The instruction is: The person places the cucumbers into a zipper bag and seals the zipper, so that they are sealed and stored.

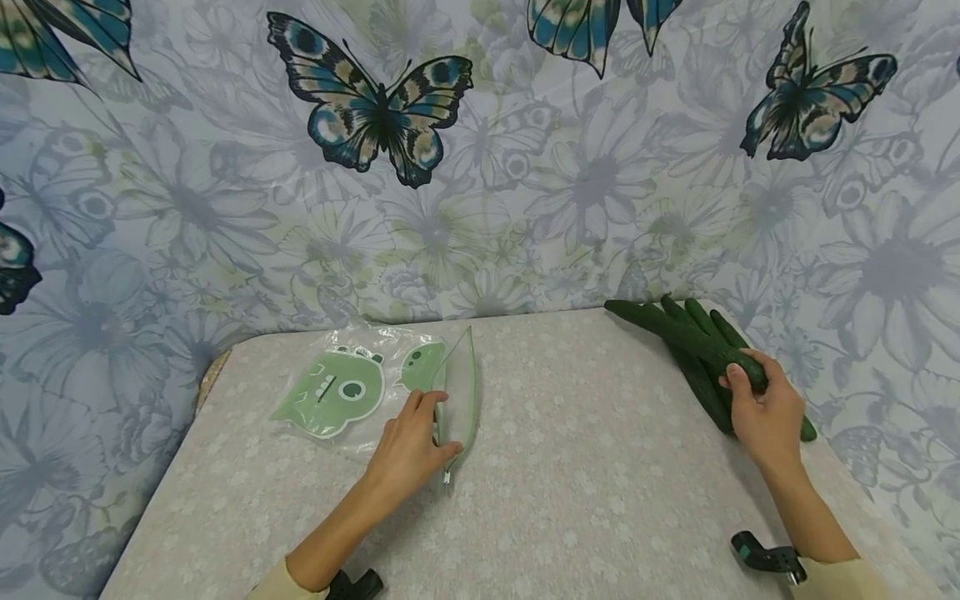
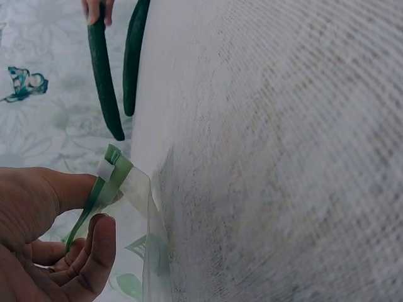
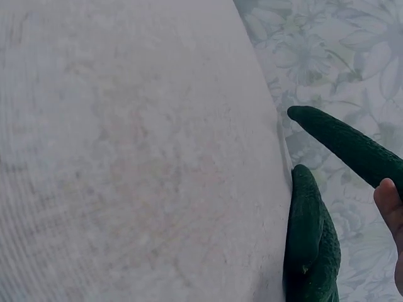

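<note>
Clear zip bag [image 1: 330, 393] w/ green cartoon print lies on pale worktop [image 1: 570, 467]; person's L grip [image 1: 411, 437], at bag's R end, holds its raised green rim [image 2: 116, 182]. Well to R of bag, R grip [image 1: 768, 412] is wrapped round near end of 1 cucumber [image 1: 686, 336], held over other cucumbers [image 1: 701, 390] on same worktop. Butterfly-print backdrop [image 1: 480, 242] stands behind bag & worktop
</note>
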`<action>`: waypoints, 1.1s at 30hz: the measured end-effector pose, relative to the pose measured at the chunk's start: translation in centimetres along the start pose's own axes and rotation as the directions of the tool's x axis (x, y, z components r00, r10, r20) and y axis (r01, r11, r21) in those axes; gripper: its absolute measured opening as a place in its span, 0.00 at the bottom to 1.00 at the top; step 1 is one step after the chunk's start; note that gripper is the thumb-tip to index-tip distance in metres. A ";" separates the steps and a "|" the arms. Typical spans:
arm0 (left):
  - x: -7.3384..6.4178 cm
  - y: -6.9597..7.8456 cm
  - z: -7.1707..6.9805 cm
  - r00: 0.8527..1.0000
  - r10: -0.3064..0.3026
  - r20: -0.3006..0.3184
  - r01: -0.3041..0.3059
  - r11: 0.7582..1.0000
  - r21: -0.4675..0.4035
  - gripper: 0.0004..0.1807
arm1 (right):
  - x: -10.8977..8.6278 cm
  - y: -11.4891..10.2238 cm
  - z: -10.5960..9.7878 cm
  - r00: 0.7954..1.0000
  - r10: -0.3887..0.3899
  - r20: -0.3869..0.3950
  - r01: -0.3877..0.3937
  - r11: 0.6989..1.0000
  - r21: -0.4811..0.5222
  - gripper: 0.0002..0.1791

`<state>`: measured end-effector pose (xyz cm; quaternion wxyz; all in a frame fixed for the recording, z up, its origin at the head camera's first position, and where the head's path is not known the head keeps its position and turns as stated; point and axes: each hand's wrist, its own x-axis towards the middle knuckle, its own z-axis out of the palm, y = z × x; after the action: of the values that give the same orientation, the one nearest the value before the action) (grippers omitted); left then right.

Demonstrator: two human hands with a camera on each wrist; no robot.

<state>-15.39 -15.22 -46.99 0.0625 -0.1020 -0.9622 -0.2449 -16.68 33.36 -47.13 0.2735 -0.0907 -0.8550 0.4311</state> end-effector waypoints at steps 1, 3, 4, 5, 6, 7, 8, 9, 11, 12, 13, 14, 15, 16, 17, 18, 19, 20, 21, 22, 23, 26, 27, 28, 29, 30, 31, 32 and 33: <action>0.0 0.0 0.0 1.000 0.000 -0.001 0.000 1.000 0.000 0.43 | 0.0 -0.2 0.0 1.000 0.006 0.004 -0.006 1.000 0.008 0.23; 0.0 0.0 0.0 1.000 0.000 -0.001 0.000 1.000 -0.002 0.43 | -0.2 -0.7 0.0 1.000 0.008 0.016 -0.008 1.000 0.010 0.23; 0.0 0.0 0.0 1.000 -0.001 0.000 0.001 1.000 -0.001 0.43 | -0.3 -0.9 -0.1 1.000 0.006 0.025 -0.006 1.000 0.010 0.23; 0.0 0.0 0.0 1.000 -0.002 0.001 0.002 1.000 -0.002 0.43 | -0.4 -1.1 0.0 0.999 0.001 0.032 -0.002 1.000 0.016 0.23; 0.0 0.0 0.0 1.000 -0.003 0.002 0.003 1.000 -0.004 0.43 | -0.5 -1.3 0.0 0.999 -0.006 0.040 0.005 1.000 0.027 0.23; 0.0 0.0 -0.1 1.000 -0.005 0.003 0.005 1.000 -0.005 0.43 | -0.6 -1.4 0.0 0.999 -0.016 0.046 0.014 0.999 0.037 0.23; 0.0 0.0 -0.1 1.000 -0.006 0.003 0.006 1.000 -0.005 0.43 | -0.7 -1.5 0.0 0.998 -0.020 0.058 0.018 0.999 0.040 0.23; 0.0 0.1 -0.1 1.000 -0.007 0.003 0.007 1.000 -0.006 0.43 | -0.8 -1.7 0.0 0.997 -0.023 0.068 0.021 0.999 0.042 0.23; 0.0 0.1 -0.1 1.000 -0.009 0.004 0.009 1.000 -0.008 0.43 | -1.0 -2.0 0.0 0.997 -0.025 0.077 0.022 0.999 0.039 0.22; 0.0 0.1 -0.1 1.000 -0.010 0.004 0.011 1.000 -0.007 0.43 | -1.0 -2.1 0.0 0.996 -0.022 0.083 0.020 0.999 0.032 0.22; 0.0 0.1 -0.1 1.000 -0.011 0.005 0.011 1.000 -0.007 0.43 | -1.1 -2.2 0.0 0.996 -0.019 0.090 0.017 1.000 0.019 0.22; 0.0 0.0 -0.1 1.000 -0.012 0.006 0.012 1.000 -0.007 0.43 | -1.2 -2.4 -0.1 0.995 -0.014 0.100 0.013 1.000 0.003 0.22; 0.0 0.0 -0.1 1.000 -0.012 0.007 0.012 1.000 -0.008 0.43 | -1.3 -2.5 -0.1 0.994 -0.010 0.109 0.010 1.000 -0.004 0.22; 0.0 0.0 -0.1 1.000 -0.013 0.008 0.013 1.000 -0.009 0.43 | -1.4 -2.6 -0.2 0.993 -0.007 0.116 0.008 1.000 -0.007 0.22; 0.0 0.0 -0.1 1.000 -0.014 0.010 0.014 1.000 -0.009 0.43 | -1.5 -2.6 -0.2 0.992 -0.005 0.123 0.006 1.000 -0.009 0.22; 0.0 0.0 -0.1 1.000 -0.014 0.010 0.014 1.000 -0.009 0.43 | -1.6 -2.7 -0.2 0.991 -0.005 0.132 0.006 1.000 -0.010 0.22; 0.0 0.0 -0.1 1.000 -0.013 0.012 0.013 1.000 -0.011 0.43 | -1.7 -2.7 -0.3 0.990 -0.007 0.139 0.008 1.000 -0.007 0.22; 0.0 0.0 -0.1 1.000 -0.012 0.013 0.012 1.000 -0.011 0.43 | -1.7 -2.7 -0.3 0.989 -0.013 0.145 0.013 1.000 -0.001 0.22; 0.0 0.0 -0.1 1.000 -0.010 0.014 0.010 1.000 -0.010 0.43 | -1.8 -2.7 -0.2 0.989 -0.021 0.149 0.019 1.000 0.010 0.22; 0.0 -0.1 -0.1 1.000 -0.009 0.014 0.009 1.000 -0.010 0.43 | -1.9 -2.7 -0.2 0.987 -0.031 0.155 0.028 0.999 0.023 0.22; 0.0 -0.1 -0.1 1.000 -0.008 0.016 0.008 1.000 -0.010 0.43 | -1.9 -2.8 -0.1 0.986 -0.042 0.161 0.037 0.999 0.036 0.22; -0.1 -0.2 -0.2 1.000 -0.004 0.017 0.005 1.000 -0.010 0.43 | -2.1 -3.1 0.0 0.980 -0.090 0.175 0.078 0.994 0.074 0.21; -0.1 -0.2 -0.2 1.000 -0.004 0.017 0.004 1.000 -0.010 0.43 | -2.3 -3.2 0.1 0.978 -0.103 0.180 0.089 0.992 0.085 0.21; -0.1 -0.2 -0.2 1.000 -0.004 0.018 0.004 1.000 -0.011 0.44 | -2.4 -3.4 0.1 0.976 -0.115 0.184 0.099 0.991 0.093 0.21; -0.1 -0.3 -0.2 1.000 -0.003 0.018 0.003 1.000 -0.011 0.44 | -2.6 -3.6 0.1 0.974 -0.126 0.187 0.109 0.989 0.098 0.21; -0.1 -0.3 -0.3 1.000 -0.002 0.017 0.002 1.000 -0.011 0.44 | -2.7 -3.8 0.1 0.973 -0.134 0.189 0.117 0.988 0.100 0.21; -0.1 -0.3 -0.2 1.000 0.000 0.016 0.000 1.000 -0.010 0.44 | -2.9 -4.1 0.2 0.971 -0.139 0.193 0.120 0.987 0.108 0.21; -0.1 -0.3 -0.2 1.000 0.001 0.015 -0.001 1.000 -0.008 0.44 | -3.0 -4.3 0.2 0.969 -0.145 0.199 0.123 0.985 0.118 0.21; -0.1 -0.3 -0.2 1.000 0.002 0.013 -0.002 1.000 -0.007 0.44 | -3.2 -4.6 0.2 0.967 -0.150 0.204 0.127 0.985 0.121 0.21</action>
<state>-15.30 -15.59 -46.94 0.0561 -0.1047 -0.9615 -0.2477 -13.76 29.14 -44.84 0.2145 0.0306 -0.8594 0.4632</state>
